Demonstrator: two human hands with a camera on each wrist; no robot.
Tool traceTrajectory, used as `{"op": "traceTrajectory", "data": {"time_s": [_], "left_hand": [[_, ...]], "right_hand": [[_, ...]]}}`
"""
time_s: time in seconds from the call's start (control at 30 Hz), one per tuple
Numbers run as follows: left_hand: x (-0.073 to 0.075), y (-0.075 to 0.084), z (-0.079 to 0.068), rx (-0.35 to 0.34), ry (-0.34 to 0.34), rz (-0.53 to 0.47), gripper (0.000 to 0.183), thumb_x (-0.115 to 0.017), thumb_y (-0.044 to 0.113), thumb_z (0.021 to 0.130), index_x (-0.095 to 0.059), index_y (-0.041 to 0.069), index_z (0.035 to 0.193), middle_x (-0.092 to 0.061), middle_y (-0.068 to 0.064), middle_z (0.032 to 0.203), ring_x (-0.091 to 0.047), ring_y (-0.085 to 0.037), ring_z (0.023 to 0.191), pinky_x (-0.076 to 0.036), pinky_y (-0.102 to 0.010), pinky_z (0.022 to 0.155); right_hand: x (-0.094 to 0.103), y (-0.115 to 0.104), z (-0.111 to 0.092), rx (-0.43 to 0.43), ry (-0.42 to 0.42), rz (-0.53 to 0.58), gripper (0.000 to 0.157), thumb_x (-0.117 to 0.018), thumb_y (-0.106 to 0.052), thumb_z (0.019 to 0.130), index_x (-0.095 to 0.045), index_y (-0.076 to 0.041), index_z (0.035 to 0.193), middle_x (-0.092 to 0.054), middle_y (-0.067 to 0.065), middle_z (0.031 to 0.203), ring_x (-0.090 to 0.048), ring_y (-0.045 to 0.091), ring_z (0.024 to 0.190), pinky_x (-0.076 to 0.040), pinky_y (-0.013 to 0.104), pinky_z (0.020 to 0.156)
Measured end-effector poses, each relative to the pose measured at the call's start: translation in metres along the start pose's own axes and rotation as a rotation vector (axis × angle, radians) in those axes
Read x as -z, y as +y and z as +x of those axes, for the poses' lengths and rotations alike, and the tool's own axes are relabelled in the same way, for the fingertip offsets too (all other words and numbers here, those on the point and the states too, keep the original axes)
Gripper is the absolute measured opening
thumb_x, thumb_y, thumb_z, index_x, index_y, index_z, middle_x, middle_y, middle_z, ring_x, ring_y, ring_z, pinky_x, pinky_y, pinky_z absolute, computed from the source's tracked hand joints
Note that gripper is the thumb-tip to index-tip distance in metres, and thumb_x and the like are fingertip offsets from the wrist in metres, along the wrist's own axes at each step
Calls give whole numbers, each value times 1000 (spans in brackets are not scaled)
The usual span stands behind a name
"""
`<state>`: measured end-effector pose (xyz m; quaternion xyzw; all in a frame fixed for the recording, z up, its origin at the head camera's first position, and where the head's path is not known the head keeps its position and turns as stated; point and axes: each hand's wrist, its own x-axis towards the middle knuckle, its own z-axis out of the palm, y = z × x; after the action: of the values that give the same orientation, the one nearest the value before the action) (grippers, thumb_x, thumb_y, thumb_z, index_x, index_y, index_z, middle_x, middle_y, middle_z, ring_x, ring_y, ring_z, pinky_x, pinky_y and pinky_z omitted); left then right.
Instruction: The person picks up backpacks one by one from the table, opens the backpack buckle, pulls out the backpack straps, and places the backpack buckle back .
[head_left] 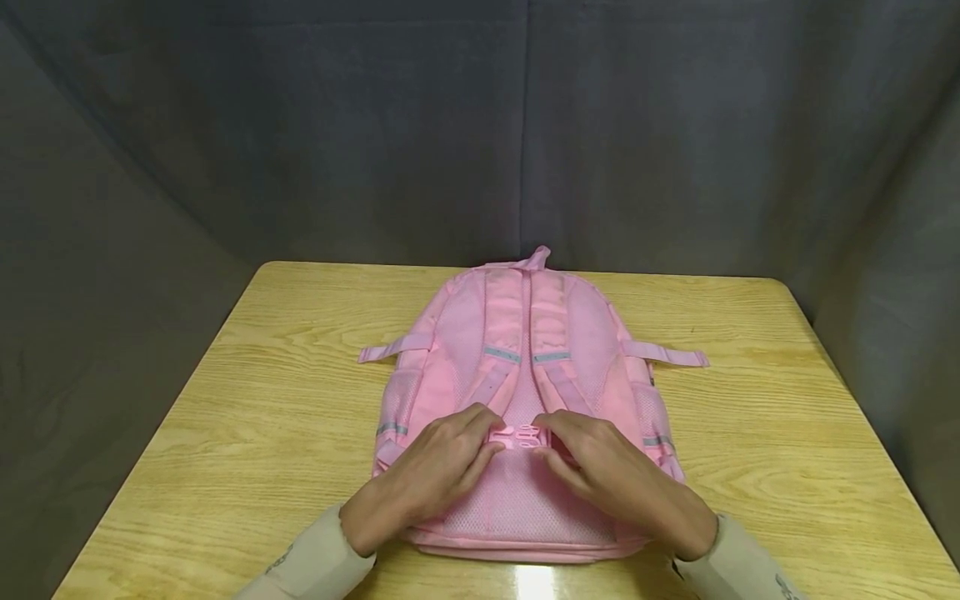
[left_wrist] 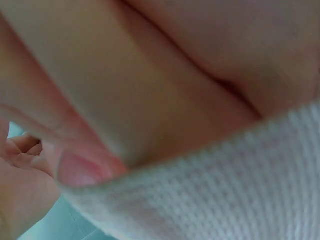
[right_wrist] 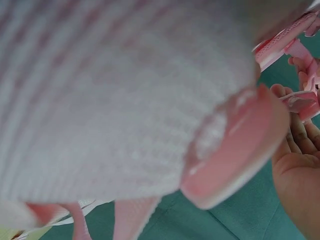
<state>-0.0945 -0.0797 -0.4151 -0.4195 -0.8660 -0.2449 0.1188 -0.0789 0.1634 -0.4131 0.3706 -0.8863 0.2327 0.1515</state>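
A pink backpack (head_left: 525, 492) lies on the table with its shoulder straps (head_left: 502, 312) facing up. Over its lower back panel, my left hand (head_left: 438, 458) pinches one half of a pink plastic buckle (head_left: 501, 436) between thumb and fingers. From the other side, my right hand (head_left: 603, 454) pinches the pronged buckle half (head_left: 529, 436). Both halves face each other, very close; whether they touch is too small to tell. The left wrist view is mostly skin and a knit cuff (left_wrist: 210, 185). A blurred sleeve (right_wrist: 115, 100) covers much of the right wrist view.
The wooden table (head_left: 255, 400) extends to both sides of the bag. Two loose side straps, the left one (head_left: 393, 347) and the right one (head_left: 667, 353), stick out across it. Dark curtains (head_left: 375, 133) hang behind and at both sides.
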Motion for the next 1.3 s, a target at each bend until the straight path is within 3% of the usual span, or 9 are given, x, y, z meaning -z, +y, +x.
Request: {"op": "traceTrajectory", "data": {"time_s": [0.57,0.77,1.07,1.3], "left_hand": [[-7,2,2,-37,-1,22,16,-62,18,99,-65,6,110,-66,1,104,-65,-9,90,-55,-25,81],[-9,3,2,-55,-8,61,18,-64,19,97,-65,6,110,-67,1,104,-66,-10,91,-56,-26,83],[-13,6,4,-52,-57,125,18,-67,22,96,-66,7,104,-65,1,97,-63,-9,84,-56,-26,73],[-16,8,3,-46,-32,147,19,-67,26,94,-66,7,99,-65,2,93,-61,-9,80,-55,-26,70]], "right_hand": [[4,-1,0,-13,22,-8,25,-66,-12,90,-65,-3,114,-67,0,95,-58,5,82,-55,27,76],[3,-2,0,-1,27,-10,25,-66,-10,88,-65,-2,113,-62,-4,86,-54,4,76,-53,24,70],[3,-4,0,-9,23,-5,24,-67,-11,89,-66,-3,112,-63,-4,87,-54,4,76,-53,24,70],[2,-4,-1,-20,16,5,25,-68,-14,91,-66,-3,113,-60,-6,86,-52,2,75,-51,23,70]]}}
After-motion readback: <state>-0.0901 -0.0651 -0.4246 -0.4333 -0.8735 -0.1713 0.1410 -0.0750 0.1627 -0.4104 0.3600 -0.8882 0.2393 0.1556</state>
